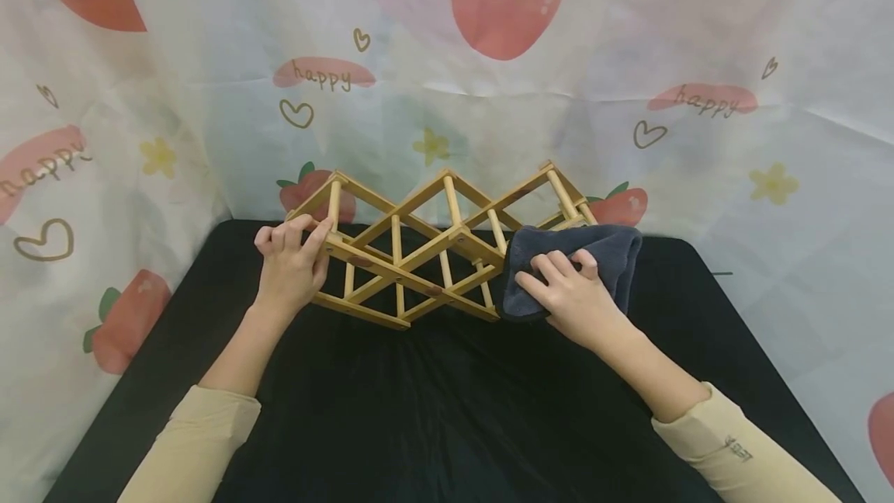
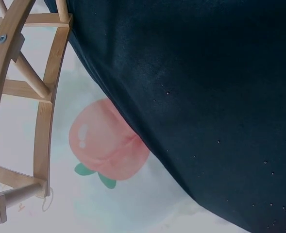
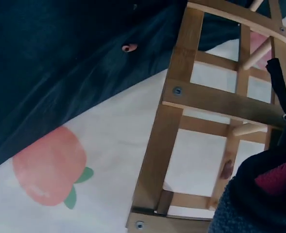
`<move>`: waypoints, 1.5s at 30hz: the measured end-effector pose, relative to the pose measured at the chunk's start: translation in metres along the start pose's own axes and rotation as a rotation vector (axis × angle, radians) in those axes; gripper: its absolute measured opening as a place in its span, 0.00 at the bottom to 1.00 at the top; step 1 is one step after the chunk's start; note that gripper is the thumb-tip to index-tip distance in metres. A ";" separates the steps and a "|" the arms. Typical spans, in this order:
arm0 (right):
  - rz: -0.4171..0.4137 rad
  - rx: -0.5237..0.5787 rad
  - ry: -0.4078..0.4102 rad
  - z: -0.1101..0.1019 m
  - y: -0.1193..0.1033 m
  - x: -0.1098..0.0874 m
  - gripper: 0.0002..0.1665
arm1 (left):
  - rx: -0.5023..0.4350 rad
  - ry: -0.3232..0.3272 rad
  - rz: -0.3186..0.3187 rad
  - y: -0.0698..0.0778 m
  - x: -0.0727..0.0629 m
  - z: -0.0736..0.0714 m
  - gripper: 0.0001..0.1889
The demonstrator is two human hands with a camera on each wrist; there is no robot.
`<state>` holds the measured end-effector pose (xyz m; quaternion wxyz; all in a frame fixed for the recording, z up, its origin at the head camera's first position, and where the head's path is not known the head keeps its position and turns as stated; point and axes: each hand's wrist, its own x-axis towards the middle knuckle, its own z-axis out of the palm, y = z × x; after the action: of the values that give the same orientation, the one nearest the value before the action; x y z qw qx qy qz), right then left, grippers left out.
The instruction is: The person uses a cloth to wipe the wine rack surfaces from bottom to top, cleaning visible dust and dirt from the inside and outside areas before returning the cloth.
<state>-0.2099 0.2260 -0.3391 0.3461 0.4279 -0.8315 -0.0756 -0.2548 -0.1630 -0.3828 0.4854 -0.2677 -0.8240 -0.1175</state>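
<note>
A folding wooden rack [image 1: 427, 249] of crossed slats and round dowels stands stretched out across the middle of the head view. At its left end, my left hand [image 1: 289, 262] grips the upper slat, with the fingers bent over it. My right hand [image 1: 573, 297] holds a dark grey-blue cloth [image 1: 615, 247] against the right end, which the cloth partly hides. The left wrist view has the rack's slats [image 2: 43, 131] along its left side; the hand is out of that frame. In the right wrist view the cloth [image 3: 230, 213] bunches beside the slats, showing a red patch inside its dark edging.
A black-covered table [image 1: 419, 425] lies beneath the rack. Behind it and at both sides hangs a pale curtain [image 1: 524, 138] printed with fruit, hearts and flowers. A small reddish-brown piece [image 3: 129, 47] shows against the black cover in the right wrist view.
</note>
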 end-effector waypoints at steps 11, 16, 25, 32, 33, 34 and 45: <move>0.009 -0.071 -0.039 0.003 0.005 0.025 0.29 | -0.008 0.006 0.006 -0.001 -0.001 0.001 0.22; 0.065 -0.171 -0.082 0.007 0.007 0.020 0.34 | -0.009 0.012 0.021 -0.002 0.001 0.001 0.21; 0.075 -0.320 -0.051 0.015 0.010 0.016 0.30 | -0.040 0.038 0.061 -0.004 0.003 0.002 0.20; -0.031 -0.320 0.013 0.017 0.016 0.020 0.22 | -0.051 0.052 0.065 -0.002 0.002 0.003 0.19; -0.041 -0.297 0.036 0.017 0.017 0.020 0.20 | -0.050 0.050 0.065 -0.002 0.002 0.003 0.18; -0.049 -0.273 0.056 0.017 0.018 0.020 0.18 | -0.047 0.046 0.062 -0.001 0.002 0.003 0.18; 0.031 -0.147 0.250 0.003 0.031 0.018 0.11 | 0.001 0.008 0.013 0.002 0.001 0.000 0.19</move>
<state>-0.2391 0.2311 -0.3187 0.4785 0.3947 -0.7806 -0.0769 -0.2542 -0.1605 -0.3820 0.4896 -0.2722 -0.8204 -0.1148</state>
